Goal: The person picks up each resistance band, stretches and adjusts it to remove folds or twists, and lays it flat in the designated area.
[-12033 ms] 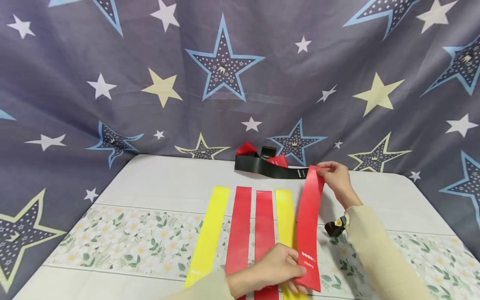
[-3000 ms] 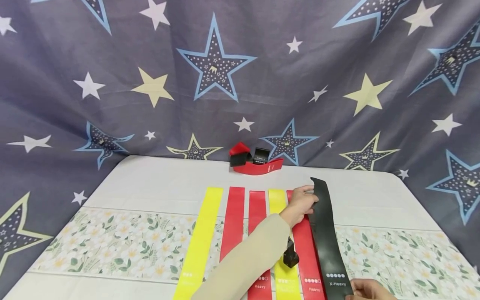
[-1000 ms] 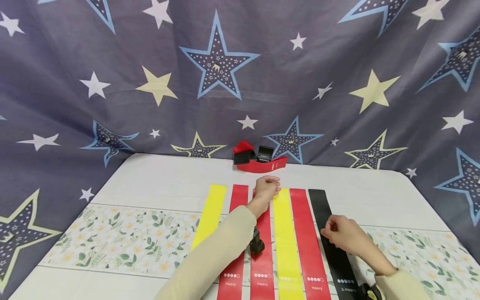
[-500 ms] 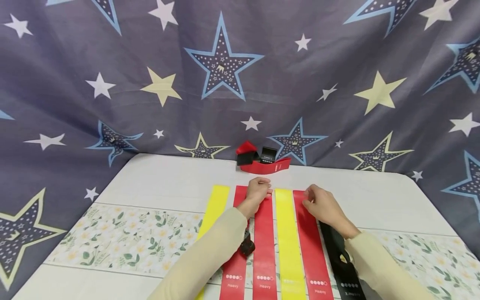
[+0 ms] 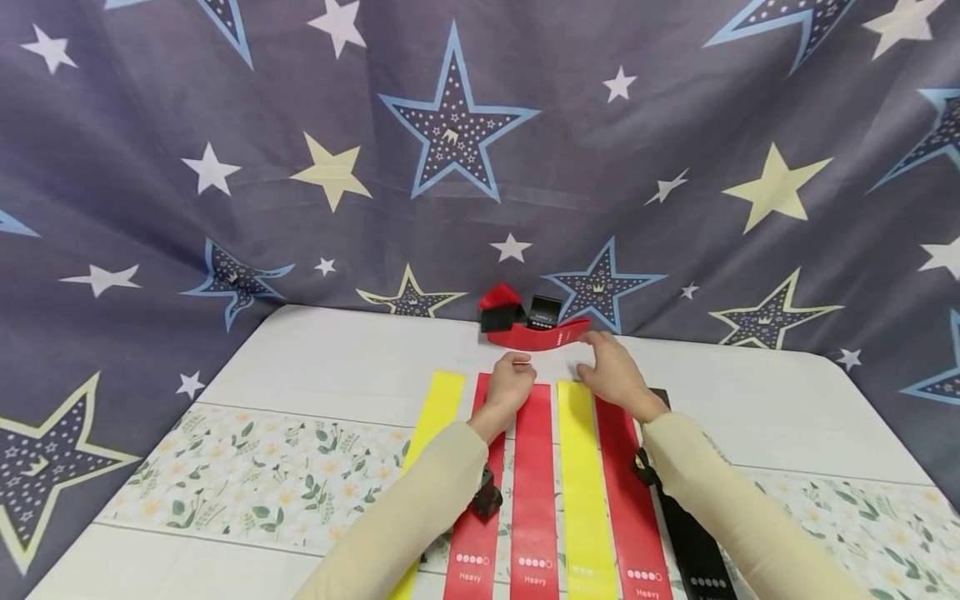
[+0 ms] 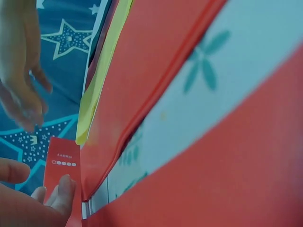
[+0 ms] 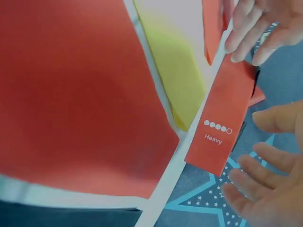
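Observation:
Flat resistance bands lie side by side: a yellow band [image 5: 447, 392], a red band [image 5: 471, 542], another red band [image 5: 534, 483], a second yellow band [image 5: 581, 483], a third red band [image 5: 633, 517] and a black band [image 5: 693, 542]. Behind them is a loose red band [image 5: 536, 337] marked "Heavy" [image 7: 215, 126]. My right hand [image 5: 615, 371] reaches beside its right end, fingers spread and apart from it in the right wrist view. My left hand [image 5: 510, 387] hovers over the far ends of the left red bands, fingers loosely bent and holding nothing.
Folded black bands [image 5: 544, 312] and a red fold [image 5: 500, 295] sit beside the loose red band at the table's back. A star-printed curtain [image 5: 300, 208] hangs directly behind the white table [image 5: 337, 342]. My forearms cross over the laid bands.
The black band now lies flat, right of the third red band, after being held in both hands. My right hand has moved forward to the back red band; my left hand has shifted left.

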### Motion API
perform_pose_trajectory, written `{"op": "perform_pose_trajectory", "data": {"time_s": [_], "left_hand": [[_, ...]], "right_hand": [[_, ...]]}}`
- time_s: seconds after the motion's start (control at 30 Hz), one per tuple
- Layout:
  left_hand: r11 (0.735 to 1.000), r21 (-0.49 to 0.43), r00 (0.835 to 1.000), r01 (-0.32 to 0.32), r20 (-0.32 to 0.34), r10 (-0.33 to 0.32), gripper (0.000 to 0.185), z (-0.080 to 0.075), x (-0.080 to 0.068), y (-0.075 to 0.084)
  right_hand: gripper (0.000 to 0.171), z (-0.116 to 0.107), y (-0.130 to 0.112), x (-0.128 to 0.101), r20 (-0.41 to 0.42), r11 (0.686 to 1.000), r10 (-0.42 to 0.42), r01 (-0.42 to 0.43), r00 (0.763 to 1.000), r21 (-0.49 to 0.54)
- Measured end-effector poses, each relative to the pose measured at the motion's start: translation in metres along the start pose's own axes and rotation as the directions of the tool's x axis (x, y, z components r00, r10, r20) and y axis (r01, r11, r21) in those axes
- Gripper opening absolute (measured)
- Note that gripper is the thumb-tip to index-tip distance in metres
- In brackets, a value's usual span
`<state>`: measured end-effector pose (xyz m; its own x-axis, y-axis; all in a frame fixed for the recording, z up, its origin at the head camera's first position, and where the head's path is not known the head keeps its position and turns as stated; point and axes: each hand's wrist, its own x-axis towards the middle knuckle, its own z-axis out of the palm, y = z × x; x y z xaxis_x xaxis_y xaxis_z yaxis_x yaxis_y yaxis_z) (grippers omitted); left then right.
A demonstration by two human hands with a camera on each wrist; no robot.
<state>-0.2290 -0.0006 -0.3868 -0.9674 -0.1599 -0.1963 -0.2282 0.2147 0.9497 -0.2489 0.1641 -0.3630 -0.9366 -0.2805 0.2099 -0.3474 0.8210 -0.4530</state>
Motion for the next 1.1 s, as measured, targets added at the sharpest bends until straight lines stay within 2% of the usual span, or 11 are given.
{"op": "perform_pose_trajectory", "data": {"time_s": [0.1, 0.33, 0.57, 0.8, 0.93, 1.1], "left_hand": [[1.0, -0.008, 1.0, 0.004, 0.005, -0.004, 0.033, 0.0, -0.001, -0.001], [0.999, -0.005, 0.999, -0.042, -0.022, 0.041, 0.031, 0.002, -0.001, -0.004], [0.999, -0.016, 0.999, -0.039, -0.003, 0.039, 0.034, 0.005, -0.002, -0.006], [0.999, -0.024, 1.0, -0.026, 0.001, 0.026, 0.033, 0.008, -0.001, -0.004], [0.999, -0.032, 1.0, -0.03, 0.004, 0.031, 0.033, 0.008, -0.002, -0.003], [0.999, -0.029, 1.0, -0.017, 0.002, 0.017, 0.034, 0.007, -0.001, -0.004]], "right_hand": [[0.048, 0.006, -0.003, 0.012, -0.002, 0.998, -0.028, 0.028, 1.0, -0.055], [0.047, 0.02, -0.011, 0.038, 0.015, 0.972, -0.116, 0.117, 0.993, -0.203], [0.043, 0.028, -0.019, 0.05, 0.085, 0.959, -0.017, 0.04, 0.996, -0.281], [0.027, 0.034, -0.02, 0.056, 0.102, 0.937, 0.027, 0.01, 0.994, -0.349], [0.014, 0.038, -0.018, 0.058, 0.111, 0.943, 0.067, -0.027, 0.991, -0.332], [0.012, 0.037, -0.021, 0.058, 0.122, 0.967, 0.11, -0.078, 0.986, -0.241]]}}
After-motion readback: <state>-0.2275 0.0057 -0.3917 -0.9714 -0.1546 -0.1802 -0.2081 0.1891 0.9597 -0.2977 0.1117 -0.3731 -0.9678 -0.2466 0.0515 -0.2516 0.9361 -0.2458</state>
